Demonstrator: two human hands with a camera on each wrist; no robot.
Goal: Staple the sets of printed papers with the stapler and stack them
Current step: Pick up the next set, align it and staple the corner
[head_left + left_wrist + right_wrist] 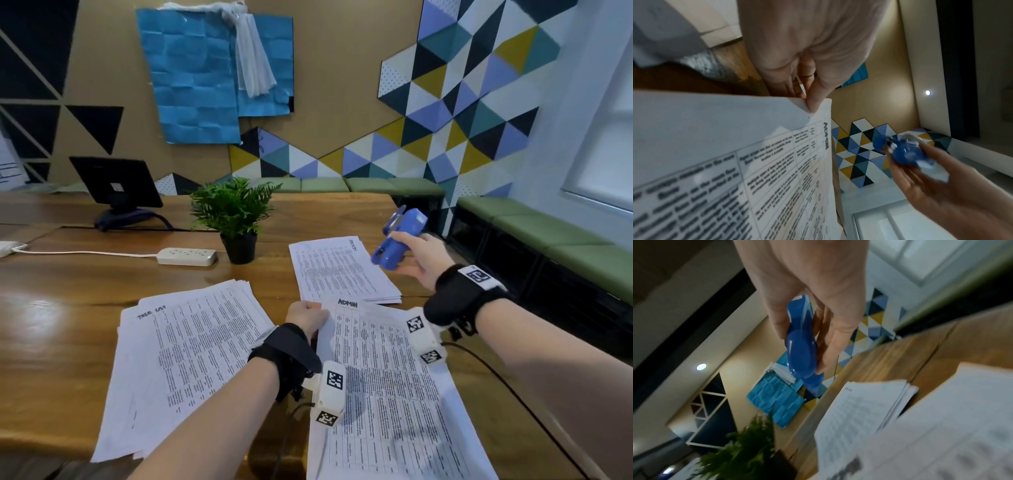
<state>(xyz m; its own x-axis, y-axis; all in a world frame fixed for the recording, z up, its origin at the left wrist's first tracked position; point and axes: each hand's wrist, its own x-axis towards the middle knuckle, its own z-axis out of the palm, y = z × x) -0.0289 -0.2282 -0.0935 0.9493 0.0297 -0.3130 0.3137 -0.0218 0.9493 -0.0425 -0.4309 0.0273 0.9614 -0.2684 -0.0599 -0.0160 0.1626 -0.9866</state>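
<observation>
My left hand (306,317) pinches the top left corner of a printed set headed ADMIN (380,387), lifting that corner off the wooden table (68,281); the left wrist view shows thumb and fingers (813,104) on the same ADMIN set (756,162). My right hand (416,255) holds a blue stapler (399,240) in the air above the far right pile of papers (339,270). The right wrist view shows the stapler (801,344) gripped between thumb and fingers, with that pile (859,404) below. A larger loose pile (185,353) lies to the left.
A potted fern (236,219) stands behind the papers, with a white power strip (187,256) and its cord to the left. A dark monitor (114,186) sits at the far left. Green benches (534,226) line the right wall beyond the table edge.
</observation>
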